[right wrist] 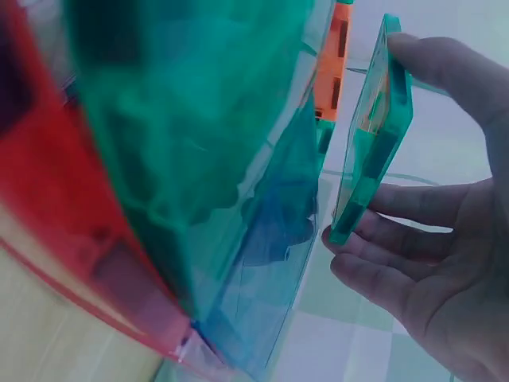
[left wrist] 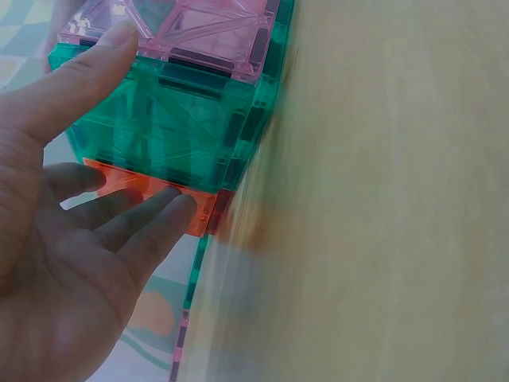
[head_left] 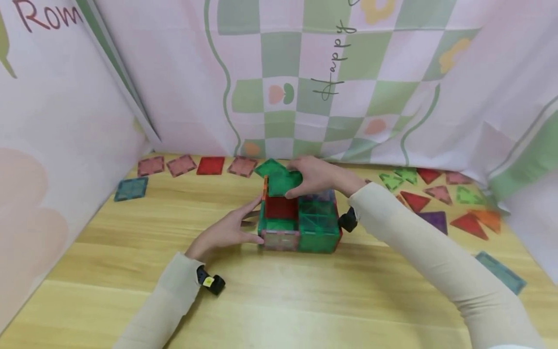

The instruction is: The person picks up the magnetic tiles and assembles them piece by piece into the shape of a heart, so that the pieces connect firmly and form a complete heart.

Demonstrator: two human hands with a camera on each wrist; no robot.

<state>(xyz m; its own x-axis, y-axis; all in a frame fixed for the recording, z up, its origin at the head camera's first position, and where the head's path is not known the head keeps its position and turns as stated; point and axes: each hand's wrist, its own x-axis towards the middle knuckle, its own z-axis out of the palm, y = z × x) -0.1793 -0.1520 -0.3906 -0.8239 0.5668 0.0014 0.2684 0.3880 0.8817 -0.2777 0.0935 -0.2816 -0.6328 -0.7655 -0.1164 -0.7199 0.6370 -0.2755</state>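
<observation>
By the tile box point(head_left: 318, 242), your right hand point(head_left: 313, 174) pinched one green tile point(right wrist: 386, 135). Your left hand point(head_left: 228, 229), fingers extended, touched the box.

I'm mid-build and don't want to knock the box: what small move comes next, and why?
Probably lower the held green tile gently toward the left half of the box. The right hand pinches it apart from the walls, and that half looks uncovered, while a green panel tops the front right. The left hand, at the left side, could steady things.
</observation>
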